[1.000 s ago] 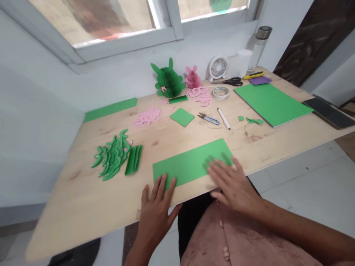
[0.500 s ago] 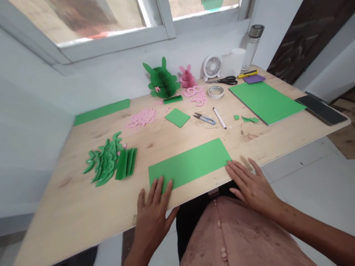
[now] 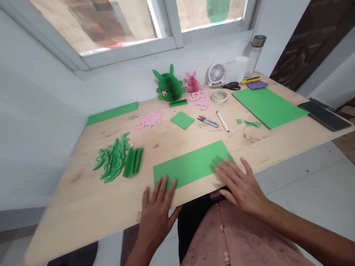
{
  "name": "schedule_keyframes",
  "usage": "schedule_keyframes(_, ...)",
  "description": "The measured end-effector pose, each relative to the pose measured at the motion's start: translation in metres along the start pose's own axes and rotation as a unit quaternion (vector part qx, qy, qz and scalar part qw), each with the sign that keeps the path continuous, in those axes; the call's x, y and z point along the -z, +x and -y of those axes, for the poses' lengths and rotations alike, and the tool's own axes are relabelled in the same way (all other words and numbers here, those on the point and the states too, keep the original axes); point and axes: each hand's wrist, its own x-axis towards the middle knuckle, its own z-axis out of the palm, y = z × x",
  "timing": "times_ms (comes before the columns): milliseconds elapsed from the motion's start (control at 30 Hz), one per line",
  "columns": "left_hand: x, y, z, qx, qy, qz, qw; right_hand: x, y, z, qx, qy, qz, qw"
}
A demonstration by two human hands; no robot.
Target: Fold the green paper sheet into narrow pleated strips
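A green paper strip [image 3: 191, 162] lies flat near the front edge of the table. My left hand [image 3: 158, 203] rests with spread fingertips on its lower left corner, thumb at the table edge. Over the strip's right end is my right hand [image 3: 241, 184], fingers apart and slightly blurred; whether they touch the paper I cannot tell. To the left sit a folded green paper piece [image 3: 133, 162] and a heap of curved green paper cutouts [image 3: 113, 159]. Beyond the strip are a small green paper square [image 3: 182, 120], blue thread snips [image 3: 208, 121] and a white pen [image 3: 222, 121].
Along the back stand green [image 3: 169, 87] and pink honeycomb paper figures [image 3: 193, 83], a small fan [image 3: 216, 74] and a glass bottle [image 3: 253, 57]. Black scissors [image 3: 231, 86], tape rolls [image 3: 219, 96], a green paper stack [image 3: 270, 107] and a phone [image 3: 325, 115] lie rightward. Pink cutouts [image 3: 149, 120] lie mid-table.
My right hand has moved left from the strip's right corner to over its right end. My left hand stays on the lower left corner. The camera view has shifted slightly.
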Motion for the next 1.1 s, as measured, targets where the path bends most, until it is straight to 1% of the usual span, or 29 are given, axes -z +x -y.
schedule_keyframes(100, 0.002, -0.001, 0.0, -0.007, 0.0, -0.005, 1.0, -0.01, 0.012, 0.012, 0.002, 0.002, 0.012, 1.0)
schedule_keyframes(233, 0.004, 0.0, -0.002, -0.007, -0.001, -0.015, 1.0, -0.018, 0.012, 0.012, -0.003, -0.003, 0.022, 1.0)
schedule_keyframes(467, 0.002, 0.006, -0.007, -0.036, 0.002, -0.009, 0.999, -0.017, 0.006, 0.01, 0.002, -0.032, 0.023, 0.999)
schedule_keyframes(567, 0.004, 0.007, -0.009, -0.029, 0.002, -0.012, 0.999, -0.016, 0.008, 0.014, 0.001, -0.027, 0.02, 0.999)
schedule_keyframes(667, 0.01, 0.012, -0.019, -0.021, -0.004, -0.012, 1.0, -0.017, 0.016, 0.021, 0.017, 0.0, 0.021, 1.0)
schedule_keyframes(767, 0.017, 0.022, -0.036, -0.031, -0.028, -0.002, 0.999, -0.021, 0.027, 0.029, 0.038, 0.028, 0.019, 0.999)
schedule_keyframes(867, 0.017, 0.031, -0.051, -0.04, -0.06, 0.003, 0.997, -0.029, 0.033, 0.036, 0.045, 0.051, 0.009, 0.998)
schedule_keyframes(967, 0.014, 0.034, -0.057, -0.031, -0.069, 0.013, 0.997, -0.036, 0.031, 0.037, 0.044, 0.064, 0.0, 0.997)
schedule_keyframes(1100, 0.011, 0.031, -0.056, -0.025, -0.072, 0.032, 0.997, -0.038, 0.023, 0.033, 0.037, 0.063, 0.005, 0.997)
